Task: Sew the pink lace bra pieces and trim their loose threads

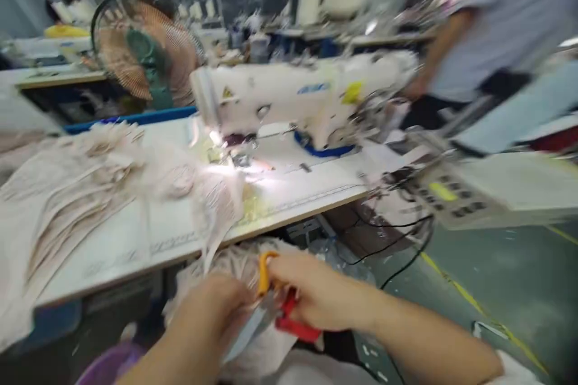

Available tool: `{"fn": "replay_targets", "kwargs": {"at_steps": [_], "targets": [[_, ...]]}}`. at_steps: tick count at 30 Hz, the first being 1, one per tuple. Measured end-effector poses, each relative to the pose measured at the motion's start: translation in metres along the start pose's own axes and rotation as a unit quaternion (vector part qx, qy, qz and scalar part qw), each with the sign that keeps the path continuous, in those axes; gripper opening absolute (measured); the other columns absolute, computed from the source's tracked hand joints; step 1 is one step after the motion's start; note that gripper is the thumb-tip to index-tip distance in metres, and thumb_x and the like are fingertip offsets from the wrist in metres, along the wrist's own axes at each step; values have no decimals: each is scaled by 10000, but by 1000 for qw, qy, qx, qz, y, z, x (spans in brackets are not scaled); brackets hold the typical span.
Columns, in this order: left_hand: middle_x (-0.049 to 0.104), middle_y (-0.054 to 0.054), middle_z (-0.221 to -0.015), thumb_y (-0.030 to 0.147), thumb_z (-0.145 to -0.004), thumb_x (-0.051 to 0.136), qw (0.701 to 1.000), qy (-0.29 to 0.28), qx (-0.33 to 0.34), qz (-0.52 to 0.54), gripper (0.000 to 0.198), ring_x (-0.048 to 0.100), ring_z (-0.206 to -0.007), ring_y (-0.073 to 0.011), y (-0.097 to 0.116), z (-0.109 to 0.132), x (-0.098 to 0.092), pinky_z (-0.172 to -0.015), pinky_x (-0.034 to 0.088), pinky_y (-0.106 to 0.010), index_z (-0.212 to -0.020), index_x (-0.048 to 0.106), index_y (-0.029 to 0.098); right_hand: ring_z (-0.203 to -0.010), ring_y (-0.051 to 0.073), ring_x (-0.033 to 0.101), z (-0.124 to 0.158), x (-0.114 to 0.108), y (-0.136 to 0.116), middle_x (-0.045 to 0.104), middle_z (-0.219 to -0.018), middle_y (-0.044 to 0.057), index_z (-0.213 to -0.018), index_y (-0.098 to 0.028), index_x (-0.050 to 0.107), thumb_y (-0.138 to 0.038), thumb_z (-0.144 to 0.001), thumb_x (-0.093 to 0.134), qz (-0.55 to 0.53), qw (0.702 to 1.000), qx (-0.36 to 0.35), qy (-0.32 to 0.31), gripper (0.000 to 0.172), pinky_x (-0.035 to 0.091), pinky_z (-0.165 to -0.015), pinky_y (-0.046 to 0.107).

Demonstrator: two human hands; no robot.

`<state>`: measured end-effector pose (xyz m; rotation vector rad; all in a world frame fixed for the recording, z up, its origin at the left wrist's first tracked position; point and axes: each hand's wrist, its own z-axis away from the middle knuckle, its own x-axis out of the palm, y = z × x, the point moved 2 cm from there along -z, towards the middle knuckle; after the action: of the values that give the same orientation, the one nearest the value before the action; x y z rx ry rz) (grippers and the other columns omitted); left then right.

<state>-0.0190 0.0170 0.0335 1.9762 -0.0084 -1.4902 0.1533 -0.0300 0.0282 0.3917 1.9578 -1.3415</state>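
My right hand is closed around a pair of scissors with orange and red handles. Their pale blade points down and left, past the fingers of my left hand. That hand is closed too, with pale fabric running down to it from the table edge; motion blur softens the fingertips. Below both hands, more bunched whitish fabric lies over my lap. A white sewing machine stands on the table beyond, its lamp lit at the needle.
Layered pale fabric pieces cover the table's left part. A fan stands behind. On the right are a control box, black cables and a standing person. A purple bin sits low at left.
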Motion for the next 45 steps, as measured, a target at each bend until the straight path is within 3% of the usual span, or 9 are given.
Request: {"fn": "replay_targets", "kwargs": {"at_steps": [6,11,19,25,29,32,35,41,45], "targets": [[620,-17,-634,248,-852,482,997,-33,-37,61,207,545,-609,-149,-6,0,4,-583,395,-263,-704,607,175,-557,99,447,-2,15,8,510,-642,-40,-706,-192,502,-49,-658,514,-155,987,38,-30,151,353,-515,192],[649,-16,-664,238,-860,460,995,-46,-63,55,210,565,-642,-151,-4,0,-1,-621,402,-271,-730,616,183,-561,99,463,-3,16,10,532,-656,-39,-699,-193,499,-22,-632,501,-160,985,63,-12,184,357,-507,192],[629,4,-642,250,-854,460,998,-49,-11,31,210,563,-623,-142,-5,-5,1,-767,404,-342,-715,607,195,-598,107,456,-6,16,13,542,-679,-26,-698,-191,503,-30,-648,468,-179,981,74,-16,173,385,-543,204],[593,4,-633,284,-837,514,987,-98,-57,-115,167,552,-651,-181,-7,5,-19,-968,267,-545,-727,603,195,-576,124,482,-2,13,13,551,-667,-9,-704,-205,523,-112,-720,523,-157,984,86,15,95,408,-509,217],[599,-2,-724,255,-865,497,988,-96,-87,-79,116,556,-706,-175,-14,26,-37,-994,270,-517,-833,597,206,-601,146,532,7,11,17,586,-702,8,-726,-215,529,-133,-749,540,-150,985,84,21,86,441,-513,235],[604,-17,-845,204,-874,484,990,-48,-121,48,90,554,-813,-156,-18,42,-43,-890,402,-344,-908,567,206,-605,147,553,15,12,20,606,-730,11,-735,-225,502,-146,-782,533,-157,984,86,16,98,449,-507,230],[581,-25,-876,175,-830,530,968,43,-181,167,65,539,-820,-139,-21,54,-38,-756,444,-258,-891,547,188,-604,154,574,20,14,23,621,-738,18,-735,-230,501,-196,-810,541,-161,982,97,14,91,469,-514,230],[480,-20,-855,207,-805,575,864,216,-207,406,130,492,-745,-111,-24,61,-8,-668,457,-238,-902,493,176,-572,156,557,23,17,20,616,-707,10,-684,-234,533,-384,-762,612,-179,960,202,68,186,464,-474,226],[516,-54,-920,252,-796,635,812,276,-192,476,224,498,-770,-122,-25,59,7,-673,446,-250,-960,501,179,-614,166,562,23,20,12,599,-686,5,-649,-232,512,-437,-721,652,-229,934,240,132,258,472,-509,236]]}}
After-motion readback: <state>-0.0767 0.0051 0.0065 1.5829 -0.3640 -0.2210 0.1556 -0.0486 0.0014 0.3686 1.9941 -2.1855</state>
